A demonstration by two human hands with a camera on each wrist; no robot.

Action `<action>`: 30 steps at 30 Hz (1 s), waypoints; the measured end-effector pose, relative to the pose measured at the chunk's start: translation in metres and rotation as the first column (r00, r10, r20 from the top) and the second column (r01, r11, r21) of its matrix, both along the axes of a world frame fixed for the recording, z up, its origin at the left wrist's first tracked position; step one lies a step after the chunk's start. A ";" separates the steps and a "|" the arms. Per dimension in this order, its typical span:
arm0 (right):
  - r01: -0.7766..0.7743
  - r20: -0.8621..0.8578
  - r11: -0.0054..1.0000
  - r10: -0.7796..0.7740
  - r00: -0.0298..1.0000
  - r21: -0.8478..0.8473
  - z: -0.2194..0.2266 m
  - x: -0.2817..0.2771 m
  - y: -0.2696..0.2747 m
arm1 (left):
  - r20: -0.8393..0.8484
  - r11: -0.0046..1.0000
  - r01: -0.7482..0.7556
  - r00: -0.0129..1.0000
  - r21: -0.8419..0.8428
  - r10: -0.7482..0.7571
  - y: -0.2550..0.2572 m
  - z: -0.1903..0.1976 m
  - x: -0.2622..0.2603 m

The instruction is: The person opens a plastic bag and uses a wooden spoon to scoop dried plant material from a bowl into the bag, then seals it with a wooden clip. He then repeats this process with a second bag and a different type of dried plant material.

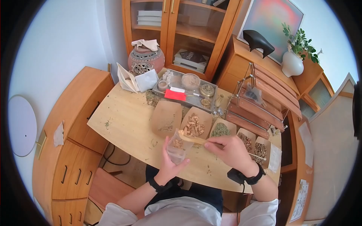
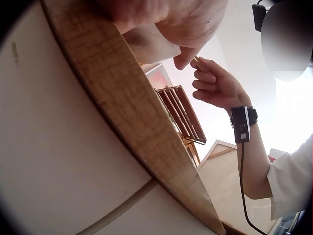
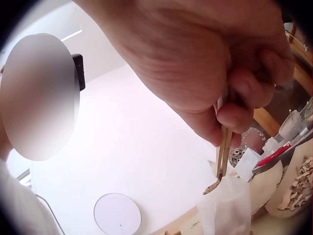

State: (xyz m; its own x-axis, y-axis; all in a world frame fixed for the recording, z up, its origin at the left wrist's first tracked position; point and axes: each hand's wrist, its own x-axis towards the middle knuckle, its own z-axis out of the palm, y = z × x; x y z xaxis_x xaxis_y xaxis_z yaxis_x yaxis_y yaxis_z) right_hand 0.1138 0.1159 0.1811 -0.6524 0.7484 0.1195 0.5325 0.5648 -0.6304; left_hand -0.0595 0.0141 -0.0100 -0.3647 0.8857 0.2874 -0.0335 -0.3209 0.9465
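Note:
My left hand (image 1: 170,165) holds a translucent plastic bag (image 1: 177,153) upright, with its thumb near the bottom and fingers along the side. Some tan dried chips show inside. My right hand (image 1: 232,150) pinches slim wooden tongs (image 1: 194,139), which slant down to the bag's mouth. At their tips is a dried piece (image 3: 212,186), close over the bag in the right wrist view. Just behind the bag is a paper tray of wood-like chips (image 1: 194,125). In the left wrist view, the left hand partly covers the bag.
Paper trays hold green dried leaves (image 1: 220,130), reddish bits (image 1: 245,142) and brown pieces (image 1: 260,151). Another tray (image 1: 166,113) has a few scraps. Farther back stand a grey tray (image 1: 154,89) with small jars, a red packet (image 1: 175,94) and a wooden slatted rack (image 1: 256,109).

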 end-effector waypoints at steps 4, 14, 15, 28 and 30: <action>-0.003 0.054 0.994 -0.003 0.999 0.113 -0.005 0.000 -0.008 | -0.031 1.000 -0.008 0.999 -0.004 0.007 -0.002 0.003 -0.002; 0.180 0.182 0.982 -0.187 0.965 0.057 -0.020 0.022 0.043 | 0.032 0.998 -0.042 0.999 0.039 0.040 -0.003 0.001 -0.002; 0.176 0.215 0.982 -0.188 0.958 0.073 -0.029 0.022 0.049 | 0.029 0.998 -0.043 0.999 0.041 0.042 -0.004 0.000 -0.003; 0.229 0.494 0.973 -0.198 0.847 -0.002 -0.058 0.005 0.092 | 0.055 0.999 -0.034 0.998 0.023 0.033 -0.004 0.004 -0.003; 0.194 0.501 0.981 -0.170 0.849 0.004 -0.061 0.002 0.091 | 0.065 0.999 -0.026 0.998 0.026 0.025 -0.004 0.004 -0.003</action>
State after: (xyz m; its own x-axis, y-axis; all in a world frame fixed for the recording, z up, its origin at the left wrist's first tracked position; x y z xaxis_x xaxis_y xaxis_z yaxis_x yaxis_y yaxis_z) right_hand 0.1159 0.2073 0.1206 -0.4672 0.8562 -0.2205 0.8716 0.4043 -0.2771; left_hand -0.0623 0.0100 -0.0062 -0.4056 0.8683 0.2856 -0.0859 -0.3473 0.9338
